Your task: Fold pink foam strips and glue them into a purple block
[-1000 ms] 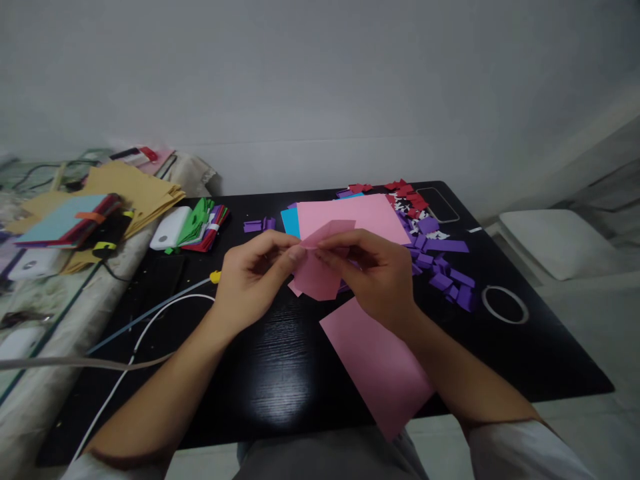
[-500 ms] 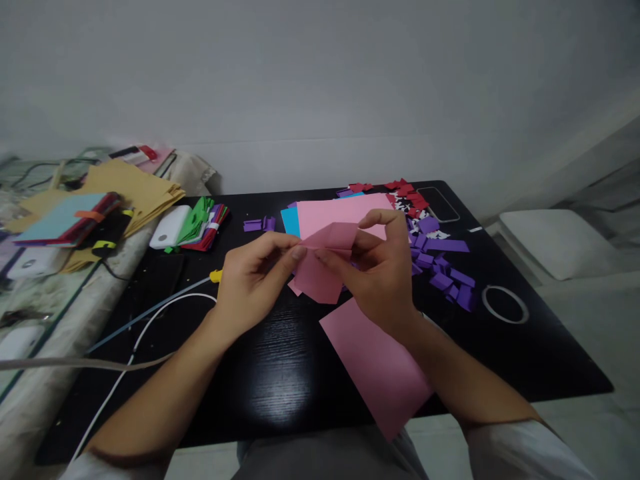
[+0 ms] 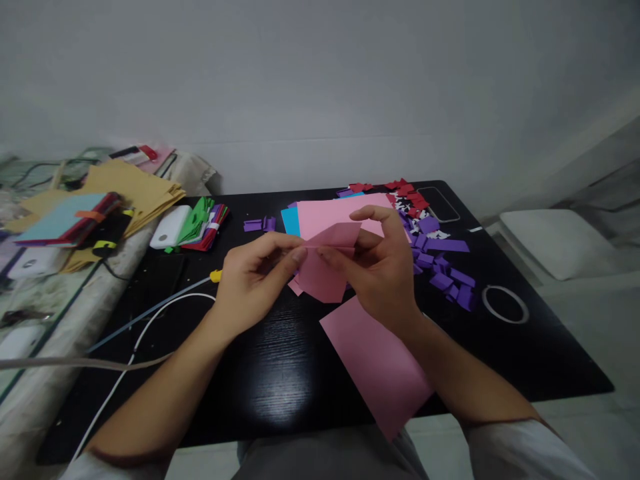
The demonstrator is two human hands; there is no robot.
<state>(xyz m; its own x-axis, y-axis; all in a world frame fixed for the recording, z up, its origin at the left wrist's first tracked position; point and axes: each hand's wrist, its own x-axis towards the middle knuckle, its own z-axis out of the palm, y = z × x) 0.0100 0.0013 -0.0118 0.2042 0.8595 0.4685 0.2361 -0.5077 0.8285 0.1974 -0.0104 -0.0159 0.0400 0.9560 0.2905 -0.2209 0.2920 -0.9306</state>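
Observation:
Both hands hold a small piece of pink paper (image 3: 324, 279) above the black table, with a crease running across it between the thumbs. My left hand (image 3: 257, 277) pinches its left end between thumb and forefinger. At the other end, my right hand (image 3: 383, 277) grips the paper with the thumb in front; its forefinger is raised off the sheet and curved. Behind the held piece lies a larger pink sheet (image 3: 345, 208) over a blue sheet (image 3: 289, 221). Another pink sheet (image 3: 376, 363) lies under my right wrist and reaches over the table's front edge.
Purple paper pieces (image 3: 443, 270) and red scraps (image 3: 407, 193) are scattered at the right, near a clear ring (image 3: 505, 305). Bundled coloured papers (image 3: 203, 227) lie on the left. A white cable (image 3: 150, 327) and a thin rod with a yellow end (image 3: 160, 310) cross the left side.
The upper part of the pink paper now looks flatter, and its lower part has shifted slightly right. My right forefinger has lifted away from the sheet. My left hand has barely moved.

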